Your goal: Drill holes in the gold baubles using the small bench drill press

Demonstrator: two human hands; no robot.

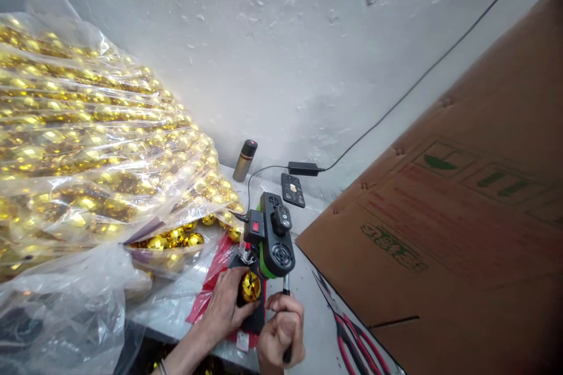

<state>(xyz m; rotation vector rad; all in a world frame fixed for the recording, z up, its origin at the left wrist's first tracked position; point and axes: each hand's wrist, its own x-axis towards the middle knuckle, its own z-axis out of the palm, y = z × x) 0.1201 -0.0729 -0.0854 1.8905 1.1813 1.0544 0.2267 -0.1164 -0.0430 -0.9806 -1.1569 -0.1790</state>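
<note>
My left hand [224, 303] has its thumb and fingers closed around a shiny gold faceted ball [251, 286], which sits on the dark base of a small bench drill press [277, 237]. The machine has a black top, green sides and a red switch [255, 227]. In my right hand [284, 331] is the drill press lever [286, 286], its black grip wrapped by my fingers. The drill tip and its contact with the ball cannot be made out. Red plastic sheeting [211, 290] lies under and beside the base.
A clear plastic bag [97, 129] full of gold balls bulges at the left. Red-handled scissors [352, 334] lie at the right, before a large cardboard box [440, 217]. Behind the machine are a phone [293, 190], power adapter [303, 169] and bottle [245, 161].
</note>
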